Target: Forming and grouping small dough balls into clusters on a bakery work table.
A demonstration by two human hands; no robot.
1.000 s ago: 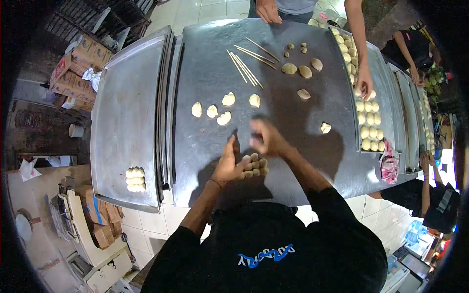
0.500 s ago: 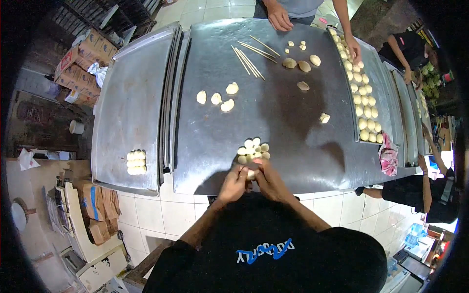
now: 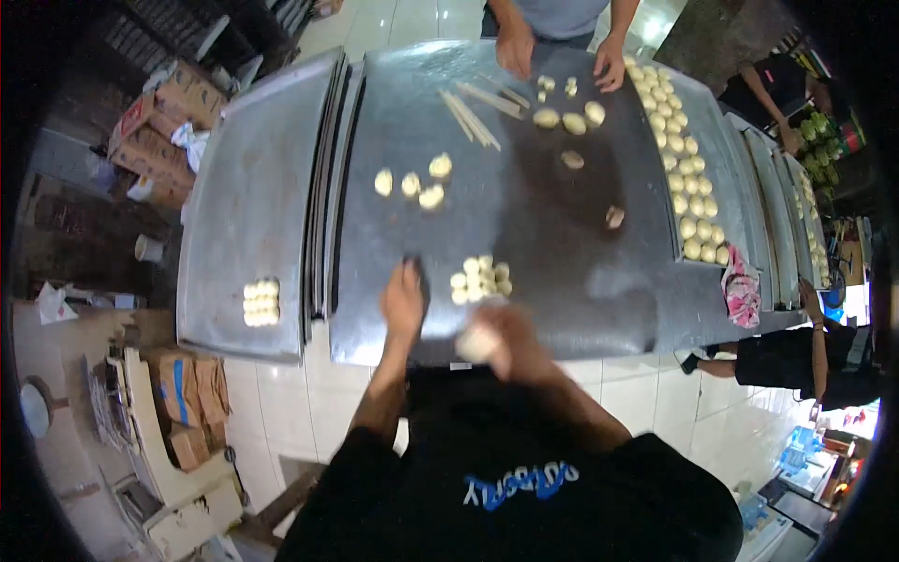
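Observation:
My left hand [image 3: 405, 300] is low over the steel table [image 3: 562, 281], left of a cluster of pale dough balls [image 3: 479, 281]; its fingers are blurred. My right hand [image 3: 513, 347] is at the near edge, blurred, closed on a pale dough piece [image 3: 479, 342], just below that cluster. Four rough dough pieces [image 3: 431, 197] lie farther up at middle left. Thin wooden sticks [image 3: 473, 122] and several smaller and flattened pieces [image 3: 573, 122] are near the far side.
An empty-handed co-worker's hand [image 3: 609, 70] and another [image 3: 515, 51] are at the far edge. A tray of dough balls [image 3: 721, 140] and pink cloth [image 3: 740, 290] are at right; stacked trays [image 3: 243, 187] at left; cardboard boxes [image 3: 173, 103] beyond; more workers [image 3: 777, 356] at right.
My hands, together half a second ago, are apart: the left moved up and leftward, the right carries dough. The co-worker's hand left the tray. A lone dough piece seen earliest is gone.

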